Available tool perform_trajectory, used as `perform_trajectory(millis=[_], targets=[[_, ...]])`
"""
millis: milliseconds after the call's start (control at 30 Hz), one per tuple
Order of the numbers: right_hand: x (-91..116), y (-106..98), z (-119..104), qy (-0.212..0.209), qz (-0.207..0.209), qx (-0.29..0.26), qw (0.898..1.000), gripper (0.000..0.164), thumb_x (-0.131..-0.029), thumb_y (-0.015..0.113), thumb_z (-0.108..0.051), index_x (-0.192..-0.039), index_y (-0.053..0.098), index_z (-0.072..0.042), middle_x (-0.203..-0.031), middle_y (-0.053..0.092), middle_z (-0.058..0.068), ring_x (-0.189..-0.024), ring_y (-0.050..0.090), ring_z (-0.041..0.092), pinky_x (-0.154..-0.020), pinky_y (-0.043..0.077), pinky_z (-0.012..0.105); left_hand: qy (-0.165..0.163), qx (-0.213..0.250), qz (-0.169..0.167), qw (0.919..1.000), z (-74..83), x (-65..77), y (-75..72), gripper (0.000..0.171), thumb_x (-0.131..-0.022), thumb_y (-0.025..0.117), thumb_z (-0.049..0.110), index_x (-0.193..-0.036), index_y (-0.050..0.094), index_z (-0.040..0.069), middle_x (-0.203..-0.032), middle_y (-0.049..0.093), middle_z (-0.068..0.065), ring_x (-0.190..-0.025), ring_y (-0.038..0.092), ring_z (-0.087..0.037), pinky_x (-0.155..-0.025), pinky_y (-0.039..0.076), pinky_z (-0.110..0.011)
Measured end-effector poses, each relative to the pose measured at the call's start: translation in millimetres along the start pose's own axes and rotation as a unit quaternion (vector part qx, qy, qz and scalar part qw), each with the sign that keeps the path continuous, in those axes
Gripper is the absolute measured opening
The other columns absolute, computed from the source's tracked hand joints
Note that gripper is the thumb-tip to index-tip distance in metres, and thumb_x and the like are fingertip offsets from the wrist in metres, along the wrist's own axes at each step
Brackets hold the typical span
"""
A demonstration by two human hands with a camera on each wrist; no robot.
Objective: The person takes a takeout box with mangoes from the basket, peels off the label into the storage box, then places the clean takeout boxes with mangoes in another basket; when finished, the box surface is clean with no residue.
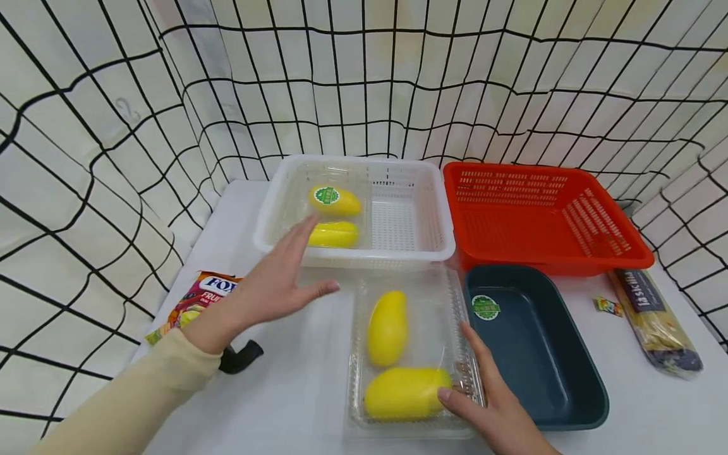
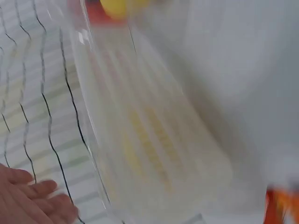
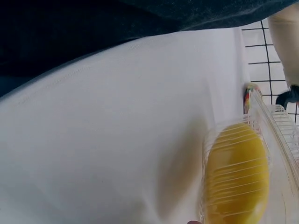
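My right hand [image 1: 491, 395] grips the right side of a clear plastic box [image 1: 432, 328], fingers along its edge and thumb over it. Inside that box, one yellow mango [image 1: 388, 328] stands lengthwise and another mango [image 1: 406, 393] lies crosswise; the right wrist view shows a mango [image 3: 237, 172] through the ribbed wall. My left hand [image 1: 273, 278], fingers extended and holding nothing, hovers by the front left of a white basket [image 1: 409, 254]. In the basket sits a second clear box with two yellow fruits [image 1: 344, 203], a green sticker over one.
A red basket [image 1: 512, 221] stands at the back right, with a dark teal tub [image 1: 534, 354] in front. Farther right lie a pasta pack [image 1: 654, 322] and a small candy [image 1: 608, 306]. A fruit candy bag [image 1: 199, 300] and a black curved object [image 1: 241, 357] lie left. Black netting [image 1: 364, 82] surrounds the table.
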State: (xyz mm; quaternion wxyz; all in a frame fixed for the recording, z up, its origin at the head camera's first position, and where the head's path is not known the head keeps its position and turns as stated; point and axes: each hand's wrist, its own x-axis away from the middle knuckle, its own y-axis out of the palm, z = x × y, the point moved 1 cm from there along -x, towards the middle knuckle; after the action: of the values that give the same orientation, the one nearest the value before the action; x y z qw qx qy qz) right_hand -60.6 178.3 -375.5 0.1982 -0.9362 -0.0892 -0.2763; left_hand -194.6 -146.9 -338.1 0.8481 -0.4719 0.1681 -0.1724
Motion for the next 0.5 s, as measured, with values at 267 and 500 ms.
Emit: perform_trajectory(millis=[267,500], targets=[[4.3,-5.5,8.4,-0.004,0.003,-0.005,1.000,0.096,-0.090,0.069,-0.048,-0.162,0.006,-0.045,-0.171,0.003,0.015,-0.145,0.023,0.049,-0.105,0.030,0.082,-0.094,-0.116,-0.051,0.9875,-64.1,-42.7,-16.1,0.117,-0.091,0.064,0.061,-0.159,0.003,-0.012,-0.167,-0.002,-0.034,-0.156,0.001,-0.052,-0.124,0.012,-0.068],[6.4,-7.8,3.8,-0.004,-0.004,-0.016,1.000,0.095,-0.087,0.072,-0.052,-0.158,0.010,-0.052,-0.172,0.005,0.008,-0.146,0.022,0.045,-0.107,0.028,0.082,-0.111,-0.084,-0.112,0.9839,-88.6,-52.6,-23.5,0.131,-0.088,0.066,0.066,-0.155,-0.012,-0.016,-0.164,-0.019,-0.036,-0.154,-0.010,-0.054,-0.123,0.013,-0.068]])
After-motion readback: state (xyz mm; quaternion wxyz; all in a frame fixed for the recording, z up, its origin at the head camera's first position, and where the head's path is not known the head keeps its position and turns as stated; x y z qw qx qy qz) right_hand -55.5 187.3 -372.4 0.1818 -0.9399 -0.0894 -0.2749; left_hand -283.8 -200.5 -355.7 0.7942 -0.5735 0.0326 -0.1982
